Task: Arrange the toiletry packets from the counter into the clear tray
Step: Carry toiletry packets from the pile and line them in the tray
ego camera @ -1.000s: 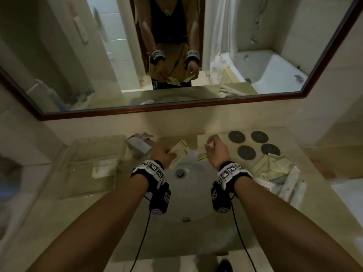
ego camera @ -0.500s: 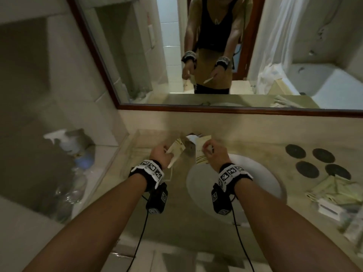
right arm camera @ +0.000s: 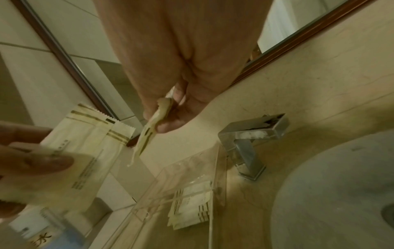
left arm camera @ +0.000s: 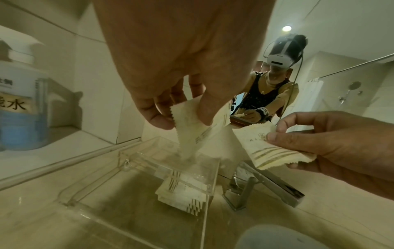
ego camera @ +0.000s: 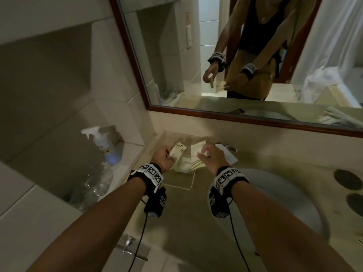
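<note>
A clear tray (ego camera: 177,186) stands on the counter left of the sink, with several cream striped packets (left arm camera: 181,192) stacked inside near its right wall. My left hand (ego camera: 164,158) pinches one cream packet (left arm camera: 198,133) by its top edge, hanging above the tray. Beside it my right hand (ego camera: 211,156) pinches another striped packet (ego camera: 197,156), also over the tray. In the right wrist view that packet (right arm camera: 147,134) shows edge-on between thumb and fingers, and the stacked packets (right arm camera: 192,207) lie below in the tray (right arm camera: 181,198).
A chrome faucet (right arm camera: 249,144) stands just right of the tray, with the white sink basin (ego camera: 275,203) beyond. A spray bottle (ego camera: 102,141) and clear bottles (ego camera: 96,181) sit on the ledge to the left. Dark round coasters (ego camera: 348,178) lie at the far right. A mirror backs the counter.
Both hands have carried their packets leftward from over the sink to above the clear tray. My head has turned left with them, so the packet pile on the right is out of view.
</note>
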